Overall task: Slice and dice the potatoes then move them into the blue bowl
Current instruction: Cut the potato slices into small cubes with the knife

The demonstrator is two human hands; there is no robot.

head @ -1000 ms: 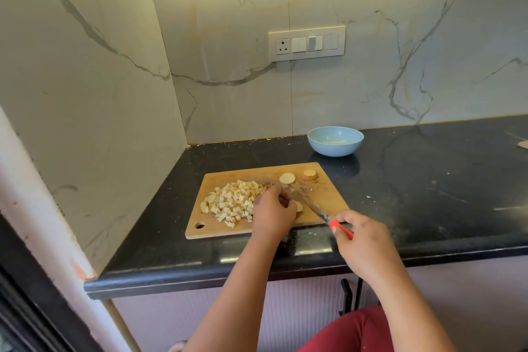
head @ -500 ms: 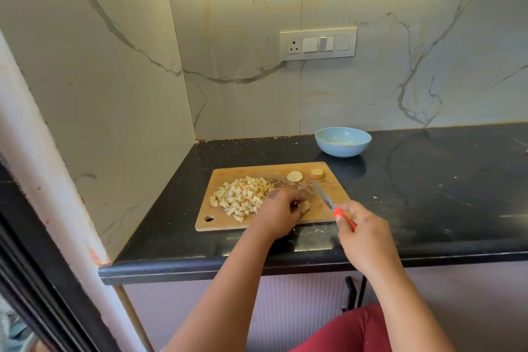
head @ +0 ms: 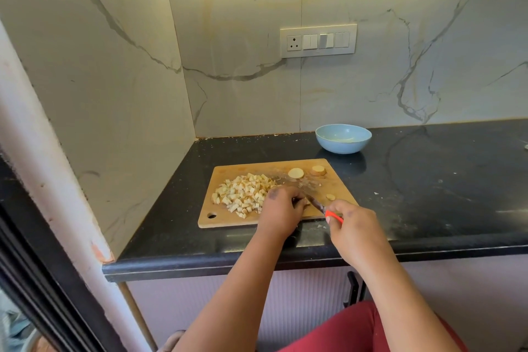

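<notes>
A person dices potato on a wooden cutting board (head: 337, 180) at the counter's front edge.

The left hand (head: 281, 208) curls over a small potato piece; the right hand (head: 353, 223) grips the red-handled knife (head: 324, 208), blade angled into it. The diced potatoes (head: 243, 191) sit heaped on the board's left half, slices (head: 295, 173) near its far edge, the empty blue bowl (head: 343, 138) beyond the far right corner. Best keep fingertips tucked and cuts short.

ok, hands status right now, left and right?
Left hand: fingers curled on a potato piece, mostly hidden, on the cutting board.
Right hand: gripping the knife by its red handle.
</notes>
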